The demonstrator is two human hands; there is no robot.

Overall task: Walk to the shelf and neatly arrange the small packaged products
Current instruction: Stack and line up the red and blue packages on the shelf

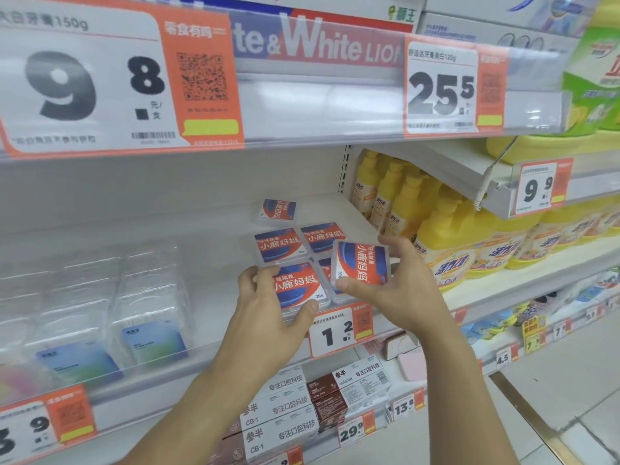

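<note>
- Both my bare forearms rise from the bottom edge and reach up toward the white shelf [214, 209].
- My left hand [268, 317] has its back to me, thumb on the near lower corner of the front-left floss pick box [297, 285], fingers along its left edge; it grips that box, which lies flat at the shelf's front lip.
- My right hand [399, 290] is turned palm inward, thumb pointing left, fingers curled behind; it pinches a lifted floss pick box [360, 261], tilted and raised above the front-right spot, its label turned sideways.
- Two more red-and-blue boxes [280, 246] lie flat side by side just behind the front row, and one single box [278, 209] sits farther back, apart and turned.
- Right below the front boxes, a price tag [340, 330] reads 1.2.
- Yellow pump bottles [446, 243] stand to the right in the next bay.
- Clear plastic cases [147, 303] stand to the left, well apart from my hands.
</note>
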